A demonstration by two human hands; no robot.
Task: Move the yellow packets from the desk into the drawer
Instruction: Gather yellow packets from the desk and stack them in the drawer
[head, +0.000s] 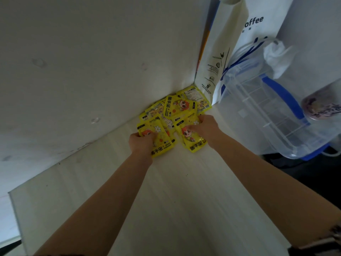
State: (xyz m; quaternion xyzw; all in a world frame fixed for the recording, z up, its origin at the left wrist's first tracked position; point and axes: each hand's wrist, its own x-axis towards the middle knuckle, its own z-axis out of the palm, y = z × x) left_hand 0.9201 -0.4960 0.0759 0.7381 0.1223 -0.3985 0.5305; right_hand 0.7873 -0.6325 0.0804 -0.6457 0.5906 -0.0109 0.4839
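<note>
Several yellow hand-warmer packets [175, 109] lie in a loose heap on the pale desk [166, 191], pushed into the corner where it meets the white wall. My left hand [142, 143] grips the packets at the heap's near left side, fingers curled over them. My right hand [206, 129] grips packets on the near right side, a cartoon-printed packet showing beside its fingers. Both forearms reach in from the bottom of the view. No drawer is visible.
A white paper coffee bag [230, 48] stands against the wall right behind the heap. A clear plastic box with blue handles [267, 111] sits to the right, a purple-patterned cup [321, 108] beside it. The desk's left edge [14, 209] drops off at lower left.
</note>
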